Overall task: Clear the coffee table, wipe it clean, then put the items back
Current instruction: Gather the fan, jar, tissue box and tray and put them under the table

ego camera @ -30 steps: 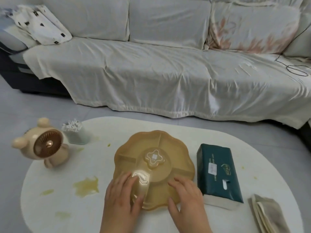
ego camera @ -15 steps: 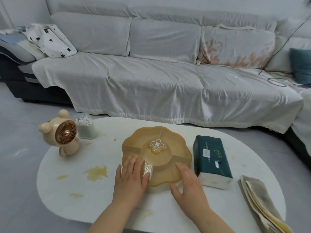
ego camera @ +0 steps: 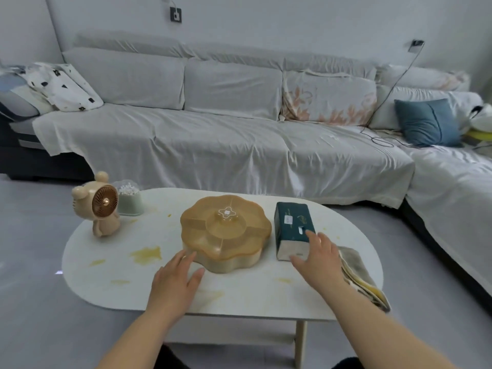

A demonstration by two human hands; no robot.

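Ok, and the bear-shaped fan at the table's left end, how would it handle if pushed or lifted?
The bear-shaped fan looks top-heavy, a wide head on small feet, so a high push would probably tip it. It seems hollow plastic: likely light and rigid. It stands near the coffee table edge, so sliding it could drop it.

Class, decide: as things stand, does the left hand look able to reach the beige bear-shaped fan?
Probably yes: the left hand is open, holding nothing, and only stained white tabletop lies between it and the beige bear-shaped fan.
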